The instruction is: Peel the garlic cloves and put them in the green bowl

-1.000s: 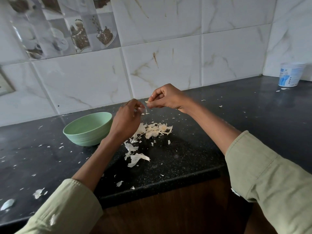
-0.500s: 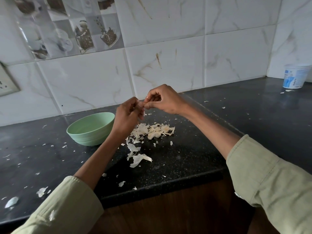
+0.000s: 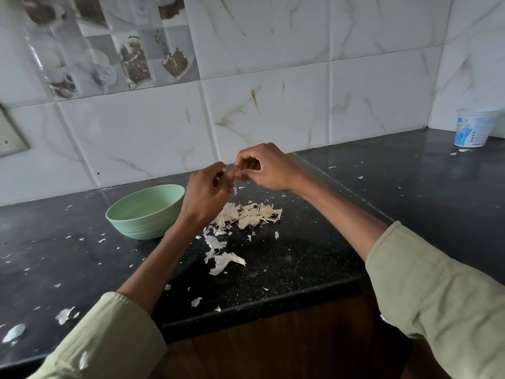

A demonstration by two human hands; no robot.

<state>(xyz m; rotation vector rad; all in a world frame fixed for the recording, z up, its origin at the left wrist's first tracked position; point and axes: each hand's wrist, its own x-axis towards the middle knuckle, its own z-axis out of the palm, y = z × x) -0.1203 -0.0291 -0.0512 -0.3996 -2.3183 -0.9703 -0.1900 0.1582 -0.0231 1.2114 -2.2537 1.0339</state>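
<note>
Head camera: a person in pale green sleeves works over a dark stone counter (image 3: 314, 258), both hands raised together above a litter of papery skins; the left hand (image 3: 203, 194) has its fingers curled in around something small, and the right hand (image 3: 266, 166) meets it fingertip to fingertip, thumb and forefinger pinching at the same spot; a garlic clove (image 3: 234, 173) appears to sit between them, though it is almost wholly hidden by the fingers and only a pale sliver hanging below shows, so whether it is bare or part-skinned cannot be told.

The green bowl (image 3: 136, 224) stands on the counter just beside the left wrist, on the person's left; the part of its inside that shows holds nothing visible, but the near wall hides its floor, so any cloves already dropped in cannot be counted.

The pile of peelings (image 3: 248, 214) lies directly beneath the hands, with larger torn sheets of skin (image 3: 224, 262) nearer the counter edge and flakes scattered widely to left and right; that much husk suggests a good deal of peeling is done; no whole unpeeled cloves can be made out among the scraps, though a few may be buried there.

A white tub (image 3: 474, 128) stands well apart in the far right corner against the marble-patterned tiles (image 3: 273, 119); the judgement here is mid-peel, with the drop into the bowl not yet made.
</note>
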